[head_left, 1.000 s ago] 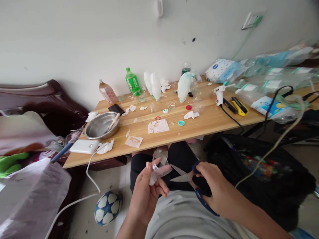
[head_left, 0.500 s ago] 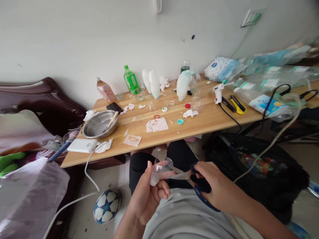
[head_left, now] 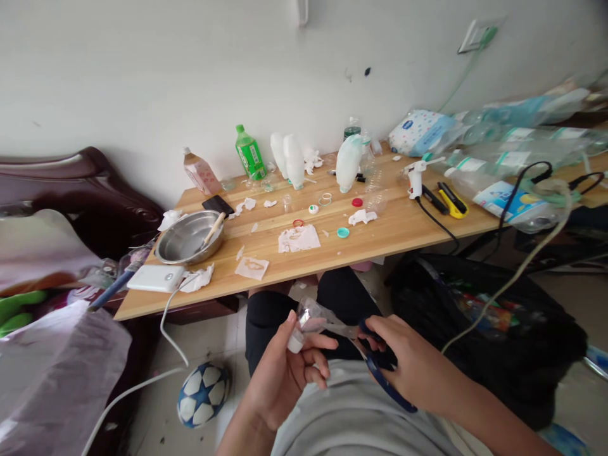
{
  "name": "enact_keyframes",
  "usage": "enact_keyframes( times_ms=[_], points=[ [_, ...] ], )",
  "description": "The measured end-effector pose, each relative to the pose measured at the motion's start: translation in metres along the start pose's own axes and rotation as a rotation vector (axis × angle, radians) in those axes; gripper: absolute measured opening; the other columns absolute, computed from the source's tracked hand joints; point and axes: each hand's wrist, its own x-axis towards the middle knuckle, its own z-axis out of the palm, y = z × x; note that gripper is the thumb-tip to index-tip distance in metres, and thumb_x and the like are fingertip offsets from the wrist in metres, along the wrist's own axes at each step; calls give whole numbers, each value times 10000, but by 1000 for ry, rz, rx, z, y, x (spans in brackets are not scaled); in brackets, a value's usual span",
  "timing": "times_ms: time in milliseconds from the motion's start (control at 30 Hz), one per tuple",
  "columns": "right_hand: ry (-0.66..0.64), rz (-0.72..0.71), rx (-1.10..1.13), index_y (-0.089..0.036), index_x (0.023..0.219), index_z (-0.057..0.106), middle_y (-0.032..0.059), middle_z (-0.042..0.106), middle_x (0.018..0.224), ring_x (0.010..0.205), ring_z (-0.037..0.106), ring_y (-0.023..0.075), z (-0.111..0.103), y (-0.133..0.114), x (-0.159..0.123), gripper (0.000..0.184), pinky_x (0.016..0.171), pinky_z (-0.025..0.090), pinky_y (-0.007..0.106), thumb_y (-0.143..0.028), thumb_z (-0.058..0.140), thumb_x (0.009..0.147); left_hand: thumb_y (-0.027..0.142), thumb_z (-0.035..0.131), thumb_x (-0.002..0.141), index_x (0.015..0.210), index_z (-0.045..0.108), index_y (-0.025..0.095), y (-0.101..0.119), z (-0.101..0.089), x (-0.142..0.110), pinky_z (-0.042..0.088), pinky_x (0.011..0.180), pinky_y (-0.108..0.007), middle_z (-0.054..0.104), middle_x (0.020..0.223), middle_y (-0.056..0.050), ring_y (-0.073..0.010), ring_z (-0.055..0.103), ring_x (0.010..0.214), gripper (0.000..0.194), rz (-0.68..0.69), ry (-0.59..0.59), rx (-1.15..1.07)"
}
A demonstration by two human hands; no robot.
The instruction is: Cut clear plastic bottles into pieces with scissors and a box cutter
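Observation:
Over my lap, my left hand grips a clear plastic bottle top by its whitish neck, thumb on one side and fingers on the other. Dark-blue-handled scissors are in my right hand, fingers through the loops. Their blades reach left to the bottle top's cut edge; whether they bite into the plastic is hard to make out. On the table in front lie a torn white tissue, a teal cap and a red cap.
A steel bowl and a white power bank sit at the table's left. A glue gun, a yellow cutter and several clear bottles are at the right. A ball lies on the floor.
The scissor blades have drawn closer together, and their handles too. The bottle top has turned slightly in my left hand, and the fingers beneath it have shifted.

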Motion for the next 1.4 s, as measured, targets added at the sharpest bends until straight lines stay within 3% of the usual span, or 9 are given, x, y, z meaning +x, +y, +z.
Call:
enact_keyframes(
  times_ms=[200, 400, 567, 700, 867, 967, 1067, 1167, 1400],
  points=[
    [12, -2, 9, -214, 947, 547, 49, 623, 908, 875, 596, 243, 4, 6, -1, 208, 771, 504, 374, -124, 605, 769, 434, 400, 1036, 736, 703, 74, 2, 6, 0, 524, 446, -212, 686, 692, -76, -92, 564, 466, 558, 61, 59, -6],
    [-8, -21, 2, -203, 1043, 504, 89, 608, 1041, 987, 557, 266, 3, 12, -5, 263, 864, 496, 430, -139, 592, 803, 445, 479, 1007, 1134, 701, 95, 3, 6, -1, 455, 367, -186, 664, 602, -37, -88, 503, 386, 433, 115, 107, 67],
    [-43, -44, -27, -215, 997, 507, 64, 606, 990, 942, 544, 256, -4, 5, -4, 232, 837, 481, 416, -126, 596, 802, 465, 538, 975, 1518, 423, 217, 1, 2, -3, 472, 361, -196, 670, 581, -21, -114, 534, 362, 608, 166, 88, 205],
    [-38, -61, -65, -219, 923, 517, 46, 600, 923, 884, 540, 243, -8, 3, -3, 177, 801, 469, 396, -136, 614, 800, 487, 521, 976, 1530, 414, 213, 3, -1, 0, 463, 340, -197, 628, 525, -4, -122, 527, 337, 627, 123, 84, 191],
    [-12, -62, -76, -224, 908, 536, 34, 600, 898, 854, 551, 231, -12, 8, -4, 151, 764, 468, 365, -153, 627, 811, 568, 414, 996, 1453, 524, 267, 9, -4, 5, 291, 262, -151, 501, 432, 48, -97, 417, 272, 559, -128, 71, -62],
    [12, -64, -90, -223, 892, 542, 31, 601, 877, 849, 557, 230, -14, 11, -4, 157, 761, 469, 362, -139, 630, 793, 664, 355, 973, 1395, 584, 269, 10, -4, 6, 258, 257, -153, 530, 442, 32, -96, 416, 265, 622, -157, 71, -122],
    [8, -63, -100, -221, 893, 541, 33, 601, 873, 844, 557, 232, -15, 13, -4, 156, 762, 469, 367, -140, 627, 792, 671, 345, 969, 1358, 615, 242, 8, -5, 5, 262, 262, -155, 581, 472, 11, -88, 428, 255, 638, -155, 93, -109],
    [6, -59, -100, -224, 891, 538, 32, 601, 876, 845, 560, 233, -15, 11, -4, 158, 762, 470, 365, -138, 623, 790, 543, 475, 988, 1352, 610, 211, 4, -7, 3, 282, 271, -148, 593, 478, 24, -80, 442, 255, 512, -138, 131, -35],
    [-39, -36, -54, -236, 893, 544, 27, 604, 878, 838, 567, 227, -19, 8, -8, 151, 747, 478, 345, -169, 641, 799, 389, 619, 953, 1497, 414, 163, -2, -5, 1, 505, 407, -186, 748, 770, -81, -117, 613, 472, 623, 109, 39, 141]
  ],
)
